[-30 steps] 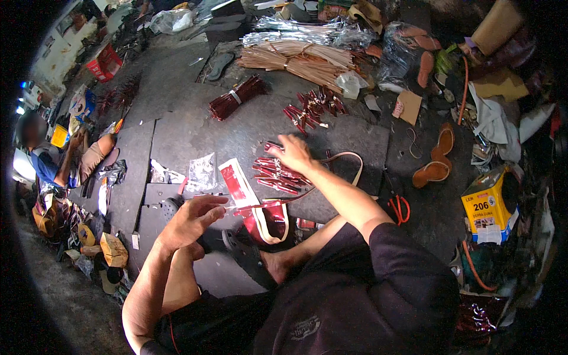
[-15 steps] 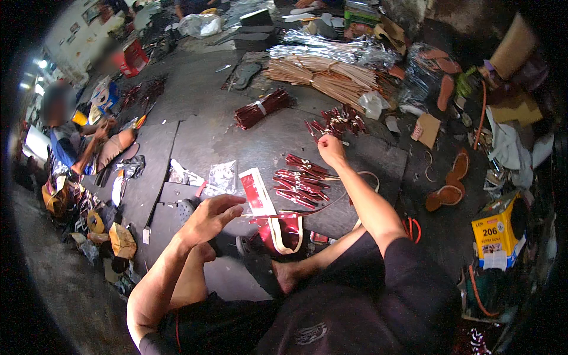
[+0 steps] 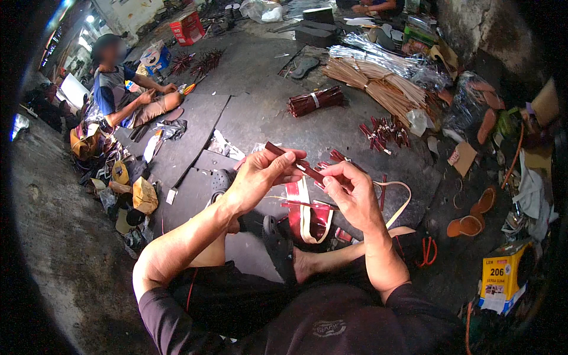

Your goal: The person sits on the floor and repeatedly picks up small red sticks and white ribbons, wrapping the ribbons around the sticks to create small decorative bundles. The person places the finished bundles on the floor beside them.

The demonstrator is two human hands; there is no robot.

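While a dark matted floor point(image 3: 254, 112) spreads beneath everything, a co-worker point(image 3: 112, 89) sits on it at the far left, in a hat and a dark blue and grey top, both hands together above the lap. Toward the upper right lies a long, thick bundle of tan strips point(image 3: 373, 86), with silver strips point(image 3: 378, 56) lying just behind it. A red box point(image 3: 187, 29) stands near the far wall, and a yellow and blue container point(image 3: 498, 278) stands at the lower right.

Nearer the middle, a dark red bundle point(image 3: 305, 105) is bound by a pale band. To its right is a loose pile of short dark red pieces point(image 3: 387, 135). Close to the person's legs lies a glossy red piece with cream edging point(image 3: 323, 220).

Above that piece the two hands work close together. The left hand point(image 3: 258, 177) has its thumb and fingers closed on the upper left part of a dark red strip point(image 3: 311, 173), whose tip pokes out beyond them. The right hand point(image 3: 355, 192) pinches the lower right end between thumb and fingers. Held clear of the floor, the strip slants down to the right, with a small pale patch near its middle.
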